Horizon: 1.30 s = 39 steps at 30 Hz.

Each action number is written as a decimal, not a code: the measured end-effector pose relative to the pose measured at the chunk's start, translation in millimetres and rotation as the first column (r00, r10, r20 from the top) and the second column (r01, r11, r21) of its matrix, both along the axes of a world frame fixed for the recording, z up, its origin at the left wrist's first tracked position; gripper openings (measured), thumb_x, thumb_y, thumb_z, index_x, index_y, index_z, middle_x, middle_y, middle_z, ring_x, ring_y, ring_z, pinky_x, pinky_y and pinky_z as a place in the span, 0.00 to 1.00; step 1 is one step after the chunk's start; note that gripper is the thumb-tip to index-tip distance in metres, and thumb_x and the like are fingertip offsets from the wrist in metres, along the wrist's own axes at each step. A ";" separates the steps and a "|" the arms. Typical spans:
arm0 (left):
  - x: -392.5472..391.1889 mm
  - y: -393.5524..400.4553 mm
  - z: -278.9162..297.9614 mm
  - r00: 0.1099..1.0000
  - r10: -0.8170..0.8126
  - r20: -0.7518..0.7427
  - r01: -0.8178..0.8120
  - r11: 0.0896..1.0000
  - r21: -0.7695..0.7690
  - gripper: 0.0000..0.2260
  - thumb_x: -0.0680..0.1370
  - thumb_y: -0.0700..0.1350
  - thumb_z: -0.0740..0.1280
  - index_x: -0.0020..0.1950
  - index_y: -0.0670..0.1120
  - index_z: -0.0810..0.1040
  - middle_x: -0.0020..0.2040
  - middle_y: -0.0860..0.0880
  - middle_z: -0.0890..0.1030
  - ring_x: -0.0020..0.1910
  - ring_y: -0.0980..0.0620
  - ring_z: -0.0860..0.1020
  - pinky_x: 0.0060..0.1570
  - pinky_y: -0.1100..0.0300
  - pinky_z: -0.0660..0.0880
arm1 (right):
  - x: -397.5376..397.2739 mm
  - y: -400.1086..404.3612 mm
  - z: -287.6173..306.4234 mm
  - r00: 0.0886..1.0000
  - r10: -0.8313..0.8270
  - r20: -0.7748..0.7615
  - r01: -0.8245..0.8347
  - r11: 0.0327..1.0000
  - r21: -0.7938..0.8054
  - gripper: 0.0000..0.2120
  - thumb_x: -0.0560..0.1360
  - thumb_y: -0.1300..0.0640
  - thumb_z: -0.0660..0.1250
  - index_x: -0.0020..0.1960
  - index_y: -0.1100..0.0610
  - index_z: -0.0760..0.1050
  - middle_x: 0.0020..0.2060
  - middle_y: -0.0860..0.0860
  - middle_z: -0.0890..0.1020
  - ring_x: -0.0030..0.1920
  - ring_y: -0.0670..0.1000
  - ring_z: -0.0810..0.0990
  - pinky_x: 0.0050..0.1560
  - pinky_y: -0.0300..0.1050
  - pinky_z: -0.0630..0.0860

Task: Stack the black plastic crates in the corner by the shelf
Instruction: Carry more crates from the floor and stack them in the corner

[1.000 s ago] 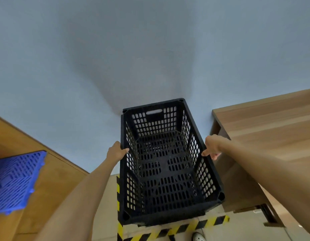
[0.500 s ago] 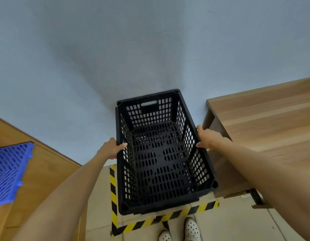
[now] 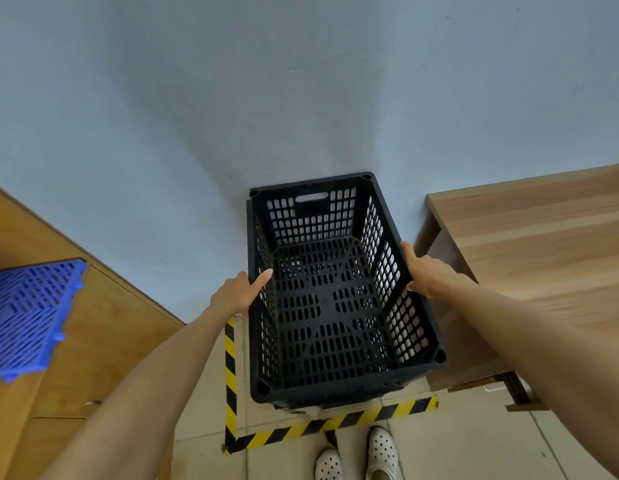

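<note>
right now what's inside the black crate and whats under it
The black crate is empty: only its perforated floor shows. Below its near edge a bit of another black piece peeks out, probably a lower crate; the rest is covered. Left hand and right hand rest on its side rims.

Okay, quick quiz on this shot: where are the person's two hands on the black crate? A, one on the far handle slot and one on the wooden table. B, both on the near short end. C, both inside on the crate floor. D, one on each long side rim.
D: the left hand rests on the left long rim of the black crate and the right hand on the right long rim.
</note>
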State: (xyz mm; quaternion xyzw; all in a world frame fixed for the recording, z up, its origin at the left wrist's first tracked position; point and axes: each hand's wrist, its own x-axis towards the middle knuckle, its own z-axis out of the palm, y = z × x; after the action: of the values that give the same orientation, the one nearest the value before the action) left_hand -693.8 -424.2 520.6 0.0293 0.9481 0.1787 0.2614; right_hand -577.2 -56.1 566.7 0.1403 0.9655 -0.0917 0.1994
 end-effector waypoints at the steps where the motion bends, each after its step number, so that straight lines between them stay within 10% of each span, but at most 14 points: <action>1: 0.0 -2.1 0.1 1.000 0.001 0.003 -0.001 1.000 -0.008 0.52 0.59 0.83 0.39 0.55 0.42 0.72 0.40 0.46 0.81 0.39 0.47 0.83 0.52 0.48 0.79 | 0.6 -1.9 -0.4 1.000 0.005 -0.003 -0.005 1.000 -0.004 0.44 0.76 0.60 0.69 0.77 0.52 0.40 0.40 0.55 0.76 0.38 0.55 0.78 0.41 0.49 0.78; 13: -1.0 -4.4 14.9 0.998 -0.019 0.062 0.020 1.000 -0.009 0.50 0.65 0.78 0.39 0.59 0.38 0.75 0.37 0.43 0.82 0.34 0.47 0.84 0.52 0.48 0.80 | 2.2 -12.0 -7.5 0.998 0.011 0.062 -0.013 0.999 0.034 0.44 0.77 0.59 0.68 0.78 0.53 0.38 0.50 0.61 0.80 0.42 0.56 0.80 0.45 0.51 0.80; 19: -8.4 -0.6 52.5 0.990 -0.055 0.129 0.067 0.994 -0.089 0.41 0.75 0.72 0.42 0.61 0.40 0.75 0.43 0.44 0.83 0.34 0.48 0.83 0.48 0.54 0.79 | -11.6 -29.1 4.5 0.990 0.138 -0.020 -0.122 0.928 0.352 0.31 0.78 0.54 0.63 0.76 0.53 0.52 0.60 0.55 0.75 0.52 0.58 0.80 0.42 0.49 0.73; 28: 9.2 -31.8 101.8 0.979 -0.111 -0.173 0.079 0.980 -0.182 0.37 0.76 0.72 0.41 0.54 0.46 0.78 0.49 0.47 0.82 0.49 0.46 0.79 0.54 0.50 0.74 | -63.2 -92.2 46.9 0.956 0.281 -0.079 -0.267 0.952 0.151 0.30 0.79 0.45 0.60 0.76 0.54 0.56 0.68 0.55 0.71 0.63 0.60 0.76 0.56 0.56 0.75; 39: 88.3 -81.7 122.4 0.962 0.247 -0.118 -0.264 0.950 -0.165 0.27 0.81 0.62 0.51 0.65 0.43 0.73 0.60 0.45 0.79 0.57 0.44 0.77 0.59 0.49 0.74 | -94.0 -167.8 75.7 0.754 0.654 -0.068 -0.650 0.757 0.067 0.26 0.80 0.46 0.59 0.74 0.54 0.59 0.65 0.56 0.74 0.62 0.59 0.76 0.54 0.55 0.74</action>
State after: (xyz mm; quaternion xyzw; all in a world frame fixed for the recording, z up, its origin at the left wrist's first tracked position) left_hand -605.5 -505.9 643.1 -0.1089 0.9675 0.1234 0.1919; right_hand -671.1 -223.9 642.4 -0.2051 0.9631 -0.0036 0.1740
